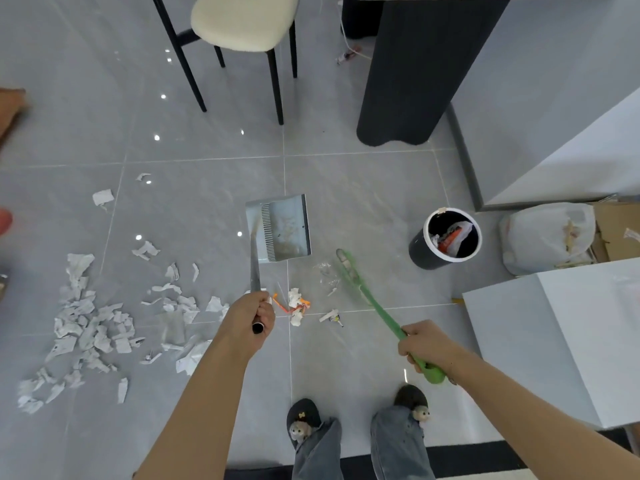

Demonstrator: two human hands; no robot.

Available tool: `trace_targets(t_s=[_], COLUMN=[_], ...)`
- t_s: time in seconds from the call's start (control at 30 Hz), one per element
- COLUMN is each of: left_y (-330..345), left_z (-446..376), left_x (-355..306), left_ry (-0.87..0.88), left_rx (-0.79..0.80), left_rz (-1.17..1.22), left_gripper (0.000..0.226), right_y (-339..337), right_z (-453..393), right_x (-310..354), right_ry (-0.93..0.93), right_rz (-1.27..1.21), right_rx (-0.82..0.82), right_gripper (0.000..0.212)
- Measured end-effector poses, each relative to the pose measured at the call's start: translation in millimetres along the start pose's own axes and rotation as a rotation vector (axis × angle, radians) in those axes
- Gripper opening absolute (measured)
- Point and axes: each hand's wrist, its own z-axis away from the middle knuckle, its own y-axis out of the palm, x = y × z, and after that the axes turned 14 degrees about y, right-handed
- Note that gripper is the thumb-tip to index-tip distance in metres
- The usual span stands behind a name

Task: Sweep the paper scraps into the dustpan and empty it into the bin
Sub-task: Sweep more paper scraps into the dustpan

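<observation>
My left hand (pixel 250 318) grips the long metal handle of a grey dustpan (pixel 281 227), whose pan sits on the floor ahead of me. My right hand (pixel 424 346) grips the green handle of a broom (pixel 360 289); its head lies near small scraps just right of the pan. A large spread of torn white paper scraps (pixel 97 327) covers the floor to my left. A small clump of white and orange scraps (pixel 295 304) lies between my hands. The black bin (pixel 446 239) with a white rim stands to the right, rubbish inside.
A cream-seated chair (pixel 242 22) with black legs stands ahead, beside a dark rounded table base (pixel 408 81). White cabinets (pixel 571 341) border the right side. A filled rubbish bag (pixel 547 237) and cardboard (pixel 616 226) lie behind the bin. My slippered feet (pixel 304 420) are below.
</observation>
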Motion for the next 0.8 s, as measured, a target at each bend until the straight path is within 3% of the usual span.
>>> trace_targets(t_s=[0.1, 0.2, 0.3, 0.4, 0.5, 0.63, 0.8], left_y=[-9, -19, -27, -33, -36, -35, -31], left_z=[-8, -15, -21, -27, -29, -28, -24], left_x=[-7, -12, -15, -19, -20, -22, -19], left_ry=[-0.001, 0.001, -0.002, -0.017, -0.028, -0.035, -0.045], left_rx=[0.000, 0.002, 0.004, -0.004, -0.007, -0.009, -0.029], left_rz=[0.003, -0.009, -0.027, -0.051, -0.030, 0.005, -0.025], left_gripper=[0.033, 0.033, 0.033, 0.033, 0.032, 0.032, 0.031], right_y=[-3, 5, 22, 30, 18, -12, -28], right_z=[-22, -47, -62, -60, -52, -34, -44], right_x=[33, 61, 65, 51, 36, 30, 58], right_ry=[-0.076, -0.115, -0.101, -0.033, -0.058, -0.109, -0.136], right_rz=[0.327, 0.651, 0.807, 0.825, 0.854, 0.880, 0.896], right_rx=[-0.138, -0.296, -0.299, -0.201, -0.202, -0.287, -0.350], right_gripper=[0.035, 0.038, 0.037, 0.031, 0.023, 0.043, 0.045])
